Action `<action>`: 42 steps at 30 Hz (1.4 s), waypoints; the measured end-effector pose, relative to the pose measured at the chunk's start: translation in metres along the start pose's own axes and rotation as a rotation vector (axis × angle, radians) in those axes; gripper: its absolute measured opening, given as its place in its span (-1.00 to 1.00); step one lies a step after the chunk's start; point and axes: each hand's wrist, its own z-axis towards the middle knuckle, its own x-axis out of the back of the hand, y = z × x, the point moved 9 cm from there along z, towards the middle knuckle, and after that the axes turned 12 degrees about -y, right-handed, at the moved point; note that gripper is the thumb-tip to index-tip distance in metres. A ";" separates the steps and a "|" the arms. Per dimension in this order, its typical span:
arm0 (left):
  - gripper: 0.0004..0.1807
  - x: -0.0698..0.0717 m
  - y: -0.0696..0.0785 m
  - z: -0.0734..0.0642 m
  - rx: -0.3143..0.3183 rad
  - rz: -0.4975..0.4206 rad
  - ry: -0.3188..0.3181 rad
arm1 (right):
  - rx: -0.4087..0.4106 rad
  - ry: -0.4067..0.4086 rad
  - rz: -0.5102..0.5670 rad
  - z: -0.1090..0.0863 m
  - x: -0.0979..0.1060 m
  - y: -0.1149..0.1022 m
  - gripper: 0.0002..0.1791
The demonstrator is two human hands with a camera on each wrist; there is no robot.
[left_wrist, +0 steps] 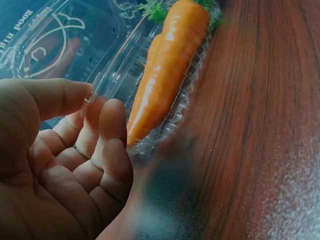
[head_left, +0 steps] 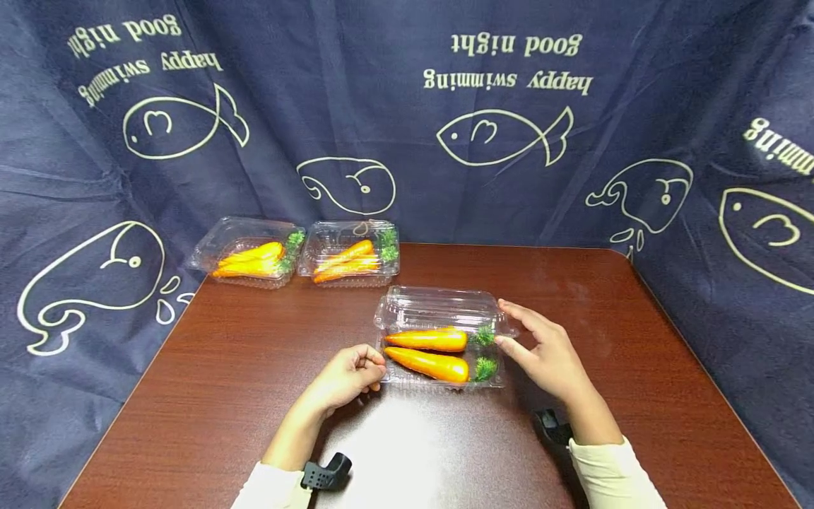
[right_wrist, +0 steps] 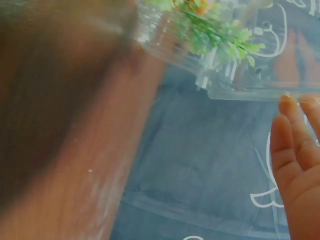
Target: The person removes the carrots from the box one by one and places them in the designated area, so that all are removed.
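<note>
A clear plastic clamshell box [head_left: 439, 302] lies on the table with its lid raised at the back. Inside are two orange carrots [head_left: 435, 364] with green tops [head_left: 485, 368] pointing right. My left hand [head_left: 346, 376] pinches the box's left edge; in the left wrist view, thumb and forefinger hold a small clear tab [left_wrist: 94, 94]. On the other side, my right hand [head_left: 550, 353] has its fingers extended at the lid's right edge. The right wrist view shows fingertips [right_wrist: 287, 102] right at the clear rim [right_wrist: 245, 95].
Two more clear boxes with carrots, one at the far left [head_left: 254, 272] and one beside it [head_left: 352, 265], stand at the table's back edge. The brown table [head_left: 572, 297] meets a dark blue curtain [head_left: 407, 42] with fish drawings. Each wrist wears a black band [head_left: 326, 472].
</note>
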 end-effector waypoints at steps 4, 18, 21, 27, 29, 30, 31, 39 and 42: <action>-0.84 0.000 0.000 -0.001 -0.003 0.004 0.008 | -0.026 -0.015 0.009 0.007 0.003 0.002 -0.41; -0.77 -0.003 0.003 -0.002 0.013 -0.004 0.048 | -0.160 0.040 0.088 0.028 0.012 0.022 -0.57; -0.76 -0.005 0.004 -0.003 0.003 -0.023 0.033 | -0.194 0.058 0.096 0.034 0.016 0.024 -0.61; -0.79 -0.007 0.001 -0.003 0.018 -0.020 0.019 | -0.250 0.079 0.126 0.048 0.021 0.032 -0.65; -0.79 -0.008 0.000 -0.002 0.024 -0.005 0.018 | -0.262 0.089 0.162 0.052 0.021 0.038 -0.67; -0.79 -0.008 0.001 -0.002 0.022 0.006 0.018 | -0.267 0.093 0.184 0.054 0.020 0.042 -0.67; -0.79 -0.008 0.001 -0.002 0.023 0.015 0.018 | -0.270 0.095 0.208 0.056 0.018 0.045 -0.67; -0.82 -0.007 0.003 -0.002 0.047 0.056 0.033 | -0.331 0.103 0.194 0.067 0.010 0.071 -0.68; -0.82 -0.006 0.003 -0.002 0.049 0.064 0.050 | -0.354 0.075 0.144 0.071 0.006 0.077 -0.67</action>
